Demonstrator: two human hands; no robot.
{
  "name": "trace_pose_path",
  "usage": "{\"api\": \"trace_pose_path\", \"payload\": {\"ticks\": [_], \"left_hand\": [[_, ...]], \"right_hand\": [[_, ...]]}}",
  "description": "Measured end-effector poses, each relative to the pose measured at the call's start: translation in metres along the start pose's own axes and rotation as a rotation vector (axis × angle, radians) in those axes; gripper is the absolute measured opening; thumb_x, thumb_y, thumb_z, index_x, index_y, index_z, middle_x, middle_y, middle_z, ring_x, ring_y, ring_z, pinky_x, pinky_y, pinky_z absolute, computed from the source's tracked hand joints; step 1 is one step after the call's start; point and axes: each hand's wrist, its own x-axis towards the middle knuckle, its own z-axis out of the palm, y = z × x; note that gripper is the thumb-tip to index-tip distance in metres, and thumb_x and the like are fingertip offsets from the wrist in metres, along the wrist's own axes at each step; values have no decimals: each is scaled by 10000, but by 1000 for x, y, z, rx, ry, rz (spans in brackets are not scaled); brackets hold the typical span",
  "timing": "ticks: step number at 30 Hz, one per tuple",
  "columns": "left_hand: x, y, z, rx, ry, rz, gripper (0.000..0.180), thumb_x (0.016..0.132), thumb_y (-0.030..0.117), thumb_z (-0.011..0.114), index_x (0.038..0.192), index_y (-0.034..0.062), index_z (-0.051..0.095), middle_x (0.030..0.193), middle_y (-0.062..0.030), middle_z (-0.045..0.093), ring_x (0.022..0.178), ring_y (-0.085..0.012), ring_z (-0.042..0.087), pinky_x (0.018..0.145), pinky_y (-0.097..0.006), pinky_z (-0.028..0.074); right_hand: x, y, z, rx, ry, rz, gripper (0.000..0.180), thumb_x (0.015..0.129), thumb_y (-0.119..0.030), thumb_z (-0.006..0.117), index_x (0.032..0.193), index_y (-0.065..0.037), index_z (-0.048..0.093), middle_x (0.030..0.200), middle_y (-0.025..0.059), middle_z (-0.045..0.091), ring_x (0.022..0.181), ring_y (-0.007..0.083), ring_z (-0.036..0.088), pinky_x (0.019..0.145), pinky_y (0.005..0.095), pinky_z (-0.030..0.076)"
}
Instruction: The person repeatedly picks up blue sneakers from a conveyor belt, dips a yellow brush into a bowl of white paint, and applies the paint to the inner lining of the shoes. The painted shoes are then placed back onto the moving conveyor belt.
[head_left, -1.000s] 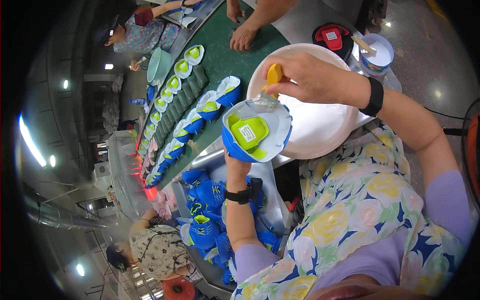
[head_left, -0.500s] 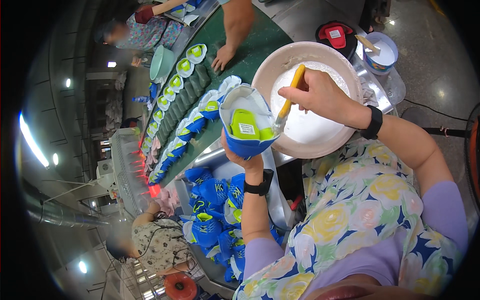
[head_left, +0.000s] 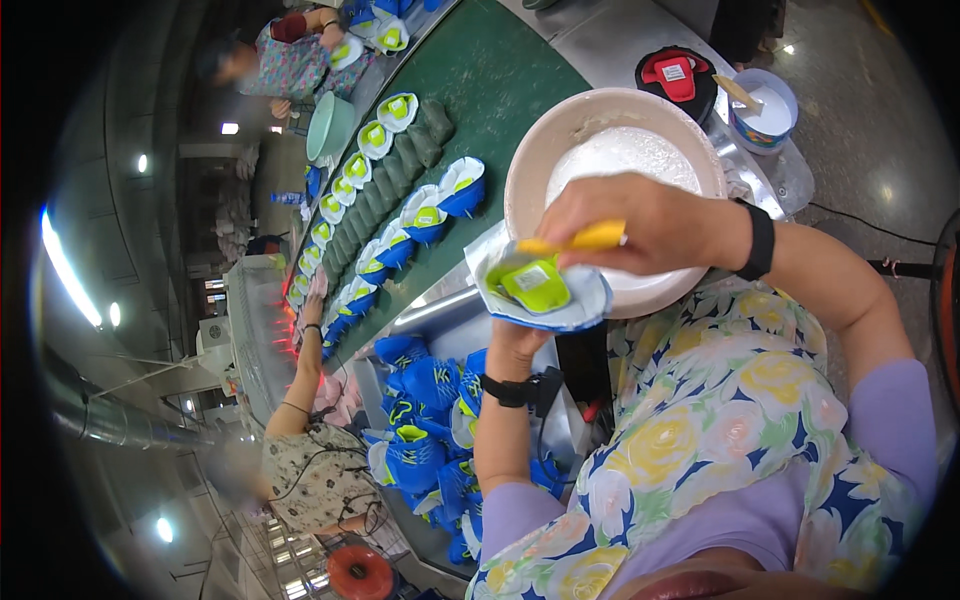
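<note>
My left hand [head_left: 520, 342] grips a blue shoe upper [head_left: 590, 302] from beneath, its white lining and lime-green tongue facing up. The tongue carries a white label. Closed around the yellow handle of a paintbrush [head_left: 598, 236], my right hand [head_left: 650, 222] is over the upper, slightly blurred. The brush lies nearly level, pointing left across the upper's opening; its bristles are hard to make out. Just beyond both hands is a wide pale pink basin [head_left: 522, 150] holding white liquid [head_left: 622, 155], partly covered by my right hand.
A green conveyor belt [head_left: 500, 60] carries rows of uppers [head_left: 425, 215] and dark grey shoe-shaped pieces [head_left: 400, 165]. Blue uppers [head_left: 430, 385] fill a metal bin below. A bucket of white liquid [head_left: 770, 115] stands right, near a red piece [head_left: 675, 75]. Co-workers [head_left: 320, 480] are at left.
My left hand has shifted right and tilted the upper flatter. The brush has swung from its right edge across the opening. One co-worker's hand left the far belt; another arm now reaches onto it.
</note>
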Motion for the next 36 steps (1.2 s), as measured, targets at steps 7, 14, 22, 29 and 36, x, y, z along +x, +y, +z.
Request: {"api": "trace_pose_path", "payload": {"ticks": [7,14,22,29,36], "left_hand": [[3,-15,3,-83,-186,-121,523,972,430,533,1277,6,557,1060,-187,697,699,-241,725,353,-253,534],[10,-8,-6,223,-160,331,502,955,384,583,1341,67,530,1252,-97,637,1143,-257,632,984,-434,524],[6,15,11,402,-16,324,459,972,327,575,1355,83,515,1231,-95,641,1094,-234,654,916,-405,559],[26,30,-3,584,-10,665,471,989,320,542,1400,99,469,1275,-73,623,1136,-263,634,967,-431,532],[112,104,-59,500,273,611,234,1004,107,519,1238,107,510,1023,-61,638,759,-179,611,591,-301,519]], "right_hand": [[9,9,-1,-192,-107,38,199,911,-202,661,993,-48,566,896,144,638,810,337,644,717,393,520],[6,11,-38,-246,-256,571,293,901,-246,659,988,26,592,752,206,647,680,364,647,619,411,494],[8,17,-24,-227,-68,74,214,915,-204,657,1024,-32,590,871,159,650,784,338,645,685,389,516],[-11,20,-41,-321,-210,263,194,910,-196,657,1006,-38,603,941,151,644,854,350,632,750,403,506],[-64,21,-35,-210,76,492,197,868,-64,708,1021,-32,588,921,137,650,855,297,660,756,359,509]]}}
